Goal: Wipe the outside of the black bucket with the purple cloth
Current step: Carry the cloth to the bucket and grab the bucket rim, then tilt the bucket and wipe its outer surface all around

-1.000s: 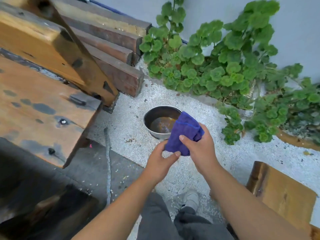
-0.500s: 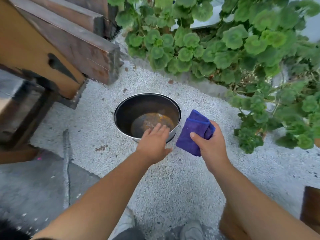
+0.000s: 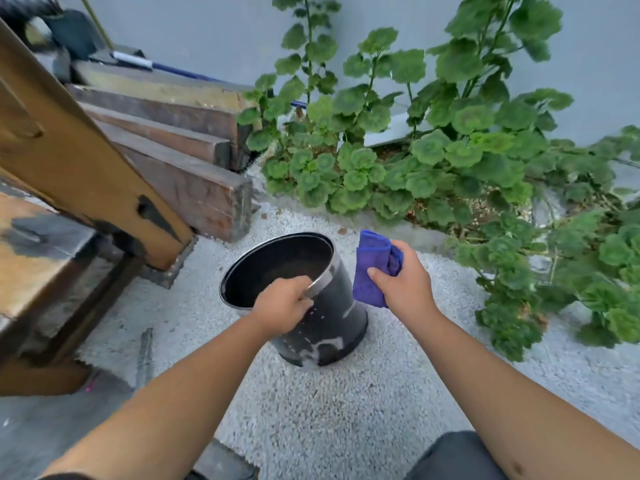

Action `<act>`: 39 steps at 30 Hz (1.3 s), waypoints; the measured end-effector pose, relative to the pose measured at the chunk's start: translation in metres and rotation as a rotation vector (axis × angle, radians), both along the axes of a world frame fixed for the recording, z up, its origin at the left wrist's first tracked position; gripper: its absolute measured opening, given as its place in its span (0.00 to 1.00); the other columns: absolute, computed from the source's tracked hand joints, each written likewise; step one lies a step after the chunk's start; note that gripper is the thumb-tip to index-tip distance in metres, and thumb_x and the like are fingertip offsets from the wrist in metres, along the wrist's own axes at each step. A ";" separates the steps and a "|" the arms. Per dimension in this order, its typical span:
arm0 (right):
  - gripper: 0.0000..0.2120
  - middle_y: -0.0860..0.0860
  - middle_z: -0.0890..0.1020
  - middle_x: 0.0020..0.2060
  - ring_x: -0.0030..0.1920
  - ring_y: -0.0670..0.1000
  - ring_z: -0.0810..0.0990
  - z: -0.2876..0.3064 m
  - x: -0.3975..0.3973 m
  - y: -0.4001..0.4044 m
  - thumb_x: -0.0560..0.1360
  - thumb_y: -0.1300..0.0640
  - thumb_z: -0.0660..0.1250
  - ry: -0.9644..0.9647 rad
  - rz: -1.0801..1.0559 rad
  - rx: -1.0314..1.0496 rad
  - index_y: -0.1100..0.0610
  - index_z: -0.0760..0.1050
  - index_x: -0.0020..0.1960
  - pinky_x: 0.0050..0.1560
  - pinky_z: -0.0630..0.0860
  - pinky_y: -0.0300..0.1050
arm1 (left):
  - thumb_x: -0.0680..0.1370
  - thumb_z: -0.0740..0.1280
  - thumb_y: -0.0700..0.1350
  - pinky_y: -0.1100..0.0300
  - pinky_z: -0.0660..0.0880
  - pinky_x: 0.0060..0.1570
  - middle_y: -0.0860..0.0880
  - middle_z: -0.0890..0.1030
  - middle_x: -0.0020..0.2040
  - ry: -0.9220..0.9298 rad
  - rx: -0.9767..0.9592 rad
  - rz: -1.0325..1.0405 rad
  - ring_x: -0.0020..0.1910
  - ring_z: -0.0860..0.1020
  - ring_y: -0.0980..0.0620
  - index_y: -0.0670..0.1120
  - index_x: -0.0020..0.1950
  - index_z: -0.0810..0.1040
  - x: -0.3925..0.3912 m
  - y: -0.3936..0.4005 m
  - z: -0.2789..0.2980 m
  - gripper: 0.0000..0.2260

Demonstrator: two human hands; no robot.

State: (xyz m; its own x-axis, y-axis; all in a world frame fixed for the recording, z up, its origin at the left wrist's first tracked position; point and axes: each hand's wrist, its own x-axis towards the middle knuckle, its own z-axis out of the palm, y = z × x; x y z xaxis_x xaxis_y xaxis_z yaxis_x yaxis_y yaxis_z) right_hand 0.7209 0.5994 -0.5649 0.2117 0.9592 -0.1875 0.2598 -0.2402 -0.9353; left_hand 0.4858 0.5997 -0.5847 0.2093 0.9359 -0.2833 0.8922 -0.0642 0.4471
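The black bucket (image 3: pixel 329 317) stands on pale gravel at the centre, tilted toward the left so its open mouth faces up and left. Pale smears mark its outer wall. My left hand (image 3: pixel 282 304) grips the near rim, fingers curled over the edge. My right hand (image 3: pixel 403 280) holds the folded purple cloth (image 3: pixel 375 268) just right of the bucket's upper wall; whether the cloth touches the bucket I cannot tell.
Stacked dark wooden beams (image 3: pixel 187 181) and a slanted wooden plank (image 3: pixel 79 161) crowd the left side. Green leafy plants (image 3: pixel 450 157) fill the back and right against a grey wall. Open gravel (image 3: pixel 329 410) lies in front of the bucket.
My left hand went from reaching over the bucket's mouth to gripping its rim and tipping it leftward. The cloth stays in my right hand beside the bucket. The view pulled back.
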 end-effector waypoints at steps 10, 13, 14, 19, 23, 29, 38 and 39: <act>0.24 0.41 0.76 0.44 0.42 0.41 0.77 -0.014 0.000 0.002 0.72 0.56 0.72 -0.198 0.017 -0.018 0.43 0.68 0.64 0.35 0.70 0.36 | 0.78 0.68 0.45 0.48 0.77 0.41 0.43 0.79 0.39 -0.172 -0.069 0.250 0.37 0.77 0.49 0.43 0.46 0.70 -0.027 -0.008 -0.015 0.09; 0.28 0.44 0.76 0.44 0.38 0.44 0.75 -0.025 0.003 0.004 0.71 0.55 0.72 -0.217 -0.054 -0.058 0.46 0.65 0.67 0.32 0.70 0.40 | 0.79 0.66 0.47 0.52 0.78 0.40 0.50 0.82 0.43 -0.111 -0.076 0.232 0.42 0.80 0.51 0.53 0.65 0.68 -0.024 -0.006 -0.015 0.16; 0.29 0.45 0.76 0.43 0.36 0.43 0.75 -0.029 0.003 0.005 0.71 0.56 0.72 -0.229 -0.069 -0.077 0.47 0.63 0.68 0.30 0.69 0.40 | 0.80 0.66 0.47 0.54 0.77 0.40 0.51 0.81 0.44 -0.099 -0.086 0.224 0.42 0.80 0.52 0.56 0.69 0.64 -0.023 -0.006 -0.014 0.20; 0.28 0.45 0.75 0.36 0.32 0.48 0.75 -0.029 -0.009 0.013 0.72 0.56 0.69 -0.334 -0.059 -0.128 0.47 0.60 0.67 0.28 0.69 0.43 | 0.81 0.64 0.47 0.45 0.77 0.45 0.43 0.79 0.43 0.031 -0.158 0.207 0.41 0.79 0.44 0.50 0.53 0.63 -0.016 -0.005 -0.002 0.09; 0.20 0.45 0.77 0.40 0.35 0.48 0.75 -0.026 -0.049 0.019 0.72 0.58 0.68 -0.501 0.129 0.018 0.46 0.65 0.59 0.29 0.66 0.42 | 0.81 0.63 0.47 0.51 0.73 0.41 0.47 0.78 0.43 0.013 -0.230 0.130 0.42 0.77 0.47 0.51 0.51 0.61 -0.016 0.000 0.001 0.09; 0.24 0.49 0.75 0.61 0.59 0.57 0.72 -0.059 -0.118 0.024 0.70 0.56 0.65 -0.654 0.350 0.176 0.48 0.70 0.66 0.53 0.74 0.57 | 0.80 0.63 0.39 0.49 0.74 0.50 0.50 0.77 0.45 -0.320 -0.173 0.106 0.43 0.76 0.51 0.61 0.54 0.66 -0.038 -0.004 -0.025 0.16; 0.24 0.49 0.75 0.63 0.62 0.56 0.74 -0.089 -0.189 0.042 0.75 0.37 0.55 -0.715 0.283 0.288 0.48 0.72 0.65 0.56 0.72 0.57 | 0.76 0.65 0.52 0.60 0.77 0.50 0.63 0.81 0.57 -0.477 0.059 0.213 0.49 0.82 0.58 0.62 0.75 0.60 -0.098 -0.001 -0.066 0.28; 0.23 0.49 0.75 0.63 0.61 0.55 0.74 -0.091 -0.194 0.045 0.75 0.38 0.55 -0.730 0.297 0.277 0.48 0.72 0.65 0.56 0.72 0.57 | 0.76 0.64 0.56 0.59 0.77 0.51 0.59 0.80 0.62 -0.412 0.099 0.220 0.51 0.81 0.56 0.60 0.77 0.57 -0.103 0.002 -0.069 0.31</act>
State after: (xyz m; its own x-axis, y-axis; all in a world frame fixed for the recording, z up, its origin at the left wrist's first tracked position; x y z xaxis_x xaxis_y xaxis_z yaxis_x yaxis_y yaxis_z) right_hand 0.5267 0.6444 -0.6559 -0.0802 0.9854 0.1499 0.8397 0.1479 -0.5225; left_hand 0.3825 0.6014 -0.6539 0.0796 0.9889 -0.1258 0.6389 0.0463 0.7679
